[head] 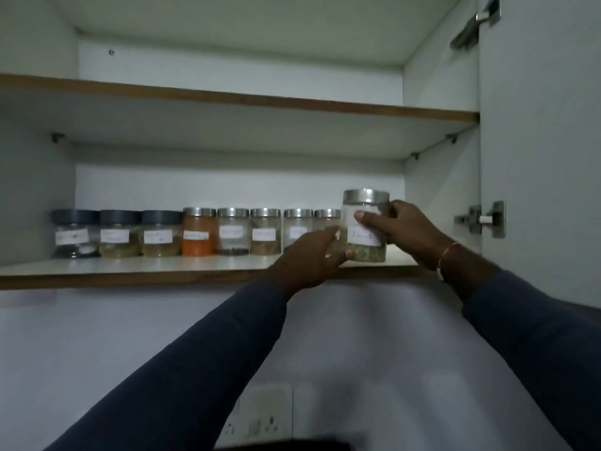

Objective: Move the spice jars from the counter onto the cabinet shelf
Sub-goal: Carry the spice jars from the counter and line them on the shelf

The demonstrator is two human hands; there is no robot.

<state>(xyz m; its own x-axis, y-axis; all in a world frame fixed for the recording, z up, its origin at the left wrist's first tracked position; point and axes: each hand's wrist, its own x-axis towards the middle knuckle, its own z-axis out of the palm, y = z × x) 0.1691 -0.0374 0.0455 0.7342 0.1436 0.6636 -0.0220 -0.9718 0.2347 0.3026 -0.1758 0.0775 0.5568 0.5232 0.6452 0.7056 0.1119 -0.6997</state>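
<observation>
White laminate lines an open wall cabinet (227,177) that fills the upper view, its door (536,157) swung wide at the right edge. An upper shelf (227,99) shows nothing on it from this low angle. Beneath it, the lower shelf (130,278), edged in brown wood, carries a row of jars (195,236) along its back. From the left there are three with dark lids, one full of orange powder, then four more with steel lids. Below the cabinet is a pale wall (97,336) with a socket (260,415) near the bottom edge. Two arms in dark blue sleeves reach up to the shelf's front right corner, where both hands hold one steel-lidded jar (366,245) of greenish spice, upright, its white label (362,237) facing out. The left hand (309,258) cups the jar's lower left side, fingertips curled at its base. The right hand (409,229) wraps the right side, thumb laid across the front glass. Whether the base is on the shelf or just above it cannot be told. This looks like the placing step for the ninth jar. The next move likely calls for sliding it back to the right end of the row, label forward, without knocking its neighbour, then letting go. A metal hinge (484,219) sits on the door, and a thin bracelet (447,252) circles the right wrist.
</observation>
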